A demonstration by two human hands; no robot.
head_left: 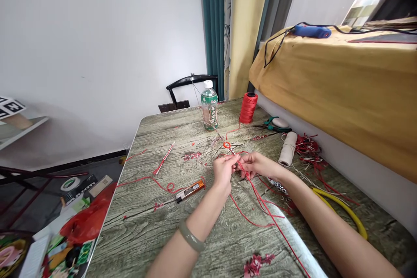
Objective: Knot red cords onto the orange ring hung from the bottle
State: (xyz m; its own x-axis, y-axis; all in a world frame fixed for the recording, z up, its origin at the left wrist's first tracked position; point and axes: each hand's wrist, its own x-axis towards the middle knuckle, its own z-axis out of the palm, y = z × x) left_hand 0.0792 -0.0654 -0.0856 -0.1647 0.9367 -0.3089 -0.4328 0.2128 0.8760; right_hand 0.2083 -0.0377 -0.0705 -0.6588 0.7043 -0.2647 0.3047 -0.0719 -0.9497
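Note:
My left hand [224,170] pinches a braided red-and-white cord [232,151] near the middle of the table. Close beside it, my right hand [251,164] is closed on the loose red strands [257,192] below the braid. Those strands trail down toward the table's front edge. Above my fingers the braid meets an orange-red ring [226,144], and a thin line runs up from it toward a green-labelled drink bottle [210,108]. My fingertips partly hide the knot.
A red thread spool [248,108], green-handled pliers [276,124], a white cord roll [288,149] and a yellow tube [342,210] lie to the right. To the left are an orange box cutter [192,189] and a short braided piece [164,158]. A black chair [190,80] stands behind.

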